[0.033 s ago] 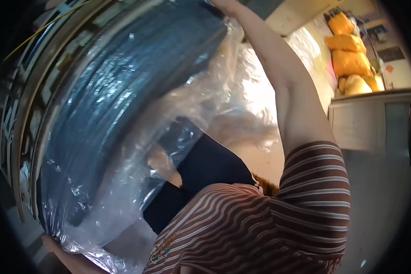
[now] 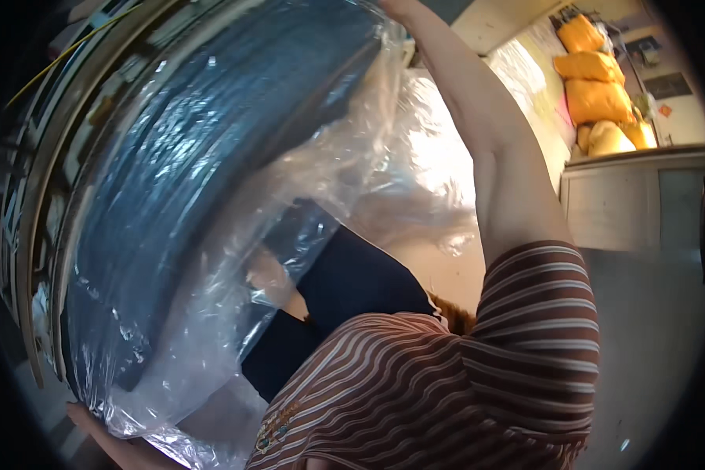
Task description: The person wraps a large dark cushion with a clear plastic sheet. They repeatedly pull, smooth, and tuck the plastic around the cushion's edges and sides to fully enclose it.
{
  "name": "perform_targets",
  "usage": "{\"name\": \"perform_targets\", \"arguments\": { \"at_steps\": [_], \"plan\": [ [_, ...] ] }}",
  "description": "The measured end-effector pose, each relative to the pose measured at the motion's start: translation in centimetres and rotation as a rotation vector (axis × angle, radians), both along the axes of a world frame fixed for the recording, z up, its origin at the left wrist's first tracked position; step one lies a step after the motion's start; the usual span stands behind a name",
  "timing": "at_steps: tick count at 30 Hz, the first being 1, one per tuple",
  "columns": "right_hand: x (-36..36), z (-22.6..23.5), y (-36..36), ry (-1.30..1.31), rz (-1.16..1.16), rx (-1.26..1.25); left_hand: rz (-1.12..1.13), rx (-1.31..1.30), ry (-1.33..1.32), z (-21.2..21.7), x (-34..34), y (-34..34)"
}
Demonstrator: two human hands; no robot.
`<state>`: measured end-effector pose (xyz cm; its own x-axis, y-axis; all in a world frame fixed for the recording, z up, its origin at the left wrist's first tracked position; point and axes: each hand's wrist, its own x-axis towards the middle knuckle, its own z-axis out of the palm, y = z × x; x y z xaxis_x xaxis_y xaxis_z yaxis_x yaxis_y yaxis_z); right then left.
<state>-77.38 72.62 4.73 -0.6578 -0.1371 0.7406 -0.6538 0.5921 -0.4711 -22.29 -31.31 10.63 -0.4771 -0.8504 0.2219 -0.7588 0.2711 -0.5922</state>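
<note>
"While clear plastic film [image 2: 204,337] covers that dark-blue sheet [image 2: 172,180], how far along?"

"Mostly spread, I'd judge; glossy, crinkled slack across the navy-clad legs [image 2: 360,274] lies loose. Remotely, I see it span from left hand [image 2: 82,415] to right hand [image 2: 397,8], but can't tell whether either is closed."

"Beyond?"

"Plump orange sacks [image 2: 599,102]."

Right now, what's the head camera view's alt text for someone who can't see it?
Clear plastic sheeting over a dark blue surface stretches wide, a person's left hand at its lower-left edge, right hand near its top edge. Striped shirt below; orange bags upper right.
</note>
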Motion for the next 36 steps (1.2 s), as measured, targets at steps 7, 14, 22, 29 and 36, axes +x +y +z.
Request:
{"name": "perform_targets", "arguments": {
  "at_steps": [7, 14, 22, 29, 36],
  "plan": [
    [15.7, -13.0, 18.1, -0.822, -0.522, -0.227, -1.06, 0.687, 0.597, -2.1, -15.0, 33.0],
    [23.3, -29.2, 14.7, -1.236, -0.658, -0.519, -1.059, 1.064, 0.754, -3.5, -22.2, 56.1],
    [31.6, -31.8, 15.3, -1.144, -0.954, -0.008, -1.245, 1.003, 0.715, -5.8, -30.8, 58.4],
    [35.3, -28.8, 16.9, -0.992, -0.656, -1.075, -1.218, 1.003, 0.793, -6.7, -31.7, 57.1],
    [26.6, -24.5, 10.6, -0.99, -0.255, -1.281, -1.275, 0.932, 0.759, -6.1, -31.3, 56.5]
  ]
}}
